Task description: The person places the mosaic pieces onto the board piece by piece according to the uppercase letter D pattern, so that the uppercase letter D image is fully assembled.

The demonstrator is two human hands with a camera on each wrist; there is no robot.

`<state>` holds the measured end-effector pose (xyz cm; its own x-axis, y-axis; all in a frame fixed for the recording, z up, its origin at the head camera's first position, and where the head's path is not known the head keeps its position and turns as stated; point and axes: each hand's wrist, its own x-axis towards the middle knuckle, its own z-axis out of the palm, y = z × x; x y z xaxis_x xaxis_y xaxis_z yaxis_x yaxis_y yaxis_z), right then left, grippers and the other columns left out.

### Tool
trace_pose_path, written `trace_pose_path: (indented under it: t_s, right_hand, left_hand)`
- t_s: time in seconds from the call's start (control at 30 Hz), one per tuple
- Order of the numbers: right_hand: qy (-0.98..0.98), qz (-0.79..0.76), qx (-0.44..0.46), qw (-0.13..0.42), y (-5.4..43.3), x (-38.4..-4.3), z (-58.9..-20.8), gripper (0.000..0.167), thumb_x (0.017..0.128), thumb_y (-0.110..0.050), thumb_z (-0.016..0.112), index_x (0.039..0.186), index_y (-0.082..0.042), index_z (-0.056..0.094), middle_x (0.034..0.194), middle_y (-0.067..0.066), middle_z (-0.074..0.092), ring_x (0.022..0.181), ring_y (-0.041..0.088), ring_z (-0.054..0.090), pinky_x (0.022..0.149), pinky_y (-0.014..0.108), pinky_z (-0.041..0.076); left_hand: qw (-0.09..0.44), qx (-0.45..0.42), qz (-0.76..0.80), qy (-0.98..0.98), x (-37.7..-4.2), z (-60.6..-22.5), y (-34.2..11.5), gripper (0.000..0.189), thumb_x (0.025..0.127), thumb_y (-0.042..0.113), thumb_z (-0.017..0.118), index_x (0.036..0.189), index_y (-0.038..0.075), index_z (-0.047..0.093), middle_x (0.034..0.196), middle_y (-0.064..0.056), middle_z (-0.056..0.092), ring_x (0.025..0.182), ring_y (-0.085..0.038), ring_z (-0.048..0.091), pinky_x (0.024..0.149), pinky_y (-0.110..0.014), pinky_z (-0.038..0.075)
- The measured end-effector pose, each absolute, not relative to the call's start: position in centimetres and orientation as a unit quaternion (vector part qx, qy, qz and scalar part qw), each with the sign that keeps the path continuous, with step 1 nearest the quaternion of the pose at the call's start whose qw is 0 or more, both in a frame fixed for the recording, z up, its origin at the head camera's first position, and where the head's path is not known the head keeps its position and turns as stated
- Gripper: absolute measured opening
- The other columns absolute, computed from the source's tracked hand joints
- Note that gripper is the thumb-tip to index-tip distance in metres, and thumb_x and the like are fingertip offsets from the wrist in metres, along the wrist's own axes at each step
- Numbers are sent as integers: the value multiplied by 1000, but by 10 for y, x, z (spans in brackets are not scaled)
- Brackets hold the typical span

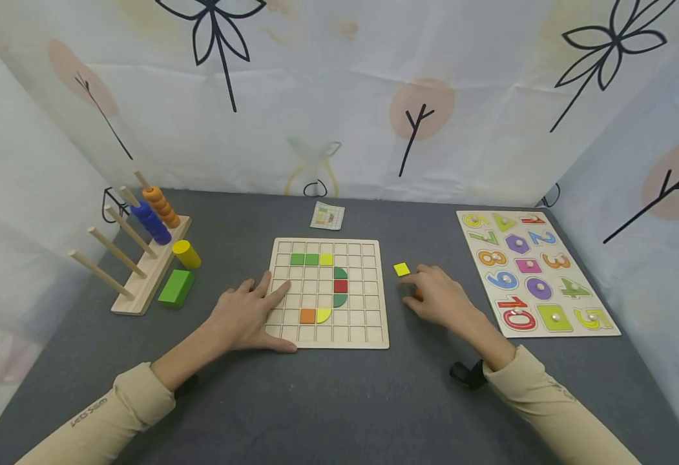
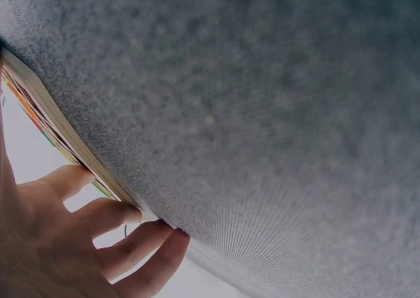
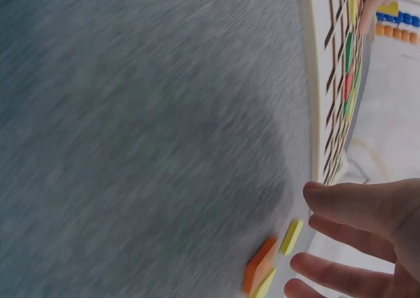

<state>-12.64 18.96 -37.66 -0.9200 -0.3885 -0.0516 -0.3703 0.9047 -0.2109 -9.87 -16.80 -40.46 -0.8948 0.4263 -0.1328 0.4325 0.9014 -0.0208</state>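
Note:
A wooden grid board [image 1: 368, 328] lies mid-table, with green, yellow, red and orange tiles set in some of its squares. My left hand [image 1: 245, 318] rests with spread fingers on the board's left side, its thumb along the near edge. To the right of the board, my right hand [image 1: 439, 296] hovers over loose tiles, its fingers apart and nothing between them. A yellow square tile [image 1: 401, 269] lies just beyond its fingertips. Beneath those fingers is an orange tile [image 3: 260, 265], partly hidden in the head view, with another yellow piece [image 3: 264, 285] against it.
On the left stands a wooden peg stand [image 1: 141, 284] with blue and orange beads. Beside it are a yellow cylinder [image 1: 187, 254] and a green block [image 1: 176, 289]. A small pattern card [image 1: 327, 216] lies behind the board. A number-and-shape puzzle [image 1: 519, 245] lies at right.

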Motion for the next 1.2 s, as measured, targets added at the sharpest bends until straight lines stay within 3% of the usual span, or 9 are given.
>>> trace_pose_path:
  t_s: [0.37, 0.6, 0.87, 1.2]
  right_hand:
    - [978, -92, -178, 65, 208, -127, -377, 31, 86, -11, 81, 116, -2, 77, 100, 15, 73, 81, 23, 60, 70, 40, 51]
    - [974, -101, -195, 51, 209, -126, -383, 23, 87, -3, 77, 110, -3, 79, 98, 15, 74, 83, 26, 63, 74, 45, 54]
    - [965, -127, -223, 59, 204, -125, -385, 25, 85, 0, 76, 110, -2, 78, 106, 13, 78, 95, 30, 69, 84, 50, 56]
    - [973, -117, -189, 63, 201, -126, -383, 22, 88, -8, 76, 109, -3, 78, 99, 10, 77, 85, 21, 67, 76, 44, 55]
  left_hand:
    - [68, 219, -23, 973, -98, -404, -169, 121, 66, 93, 61, 159, 19, 40, 158, -27, 42, 128, -47, 57, 81, -56, 56]
    - [67, 219, -23, 973, -97, -404, -168, 120, 66, 93, 62, 158, 19, 41, 158, -27, 43, 126, -46, 58, 81, -55, 56]
    - [65, 219, -21, 973, -96, -404, -168, 120, 66, 93, 61, 158, 19, 41, 158, -27, 44, 127, -46, 58, 80, -55, 56]
    - [63, 220, -23, 973, -97, -405, -168, 120, 66, 93, 61, 158, 19, 40, 158, -27, 43, 128, -46, 58, 82, -56, 56]
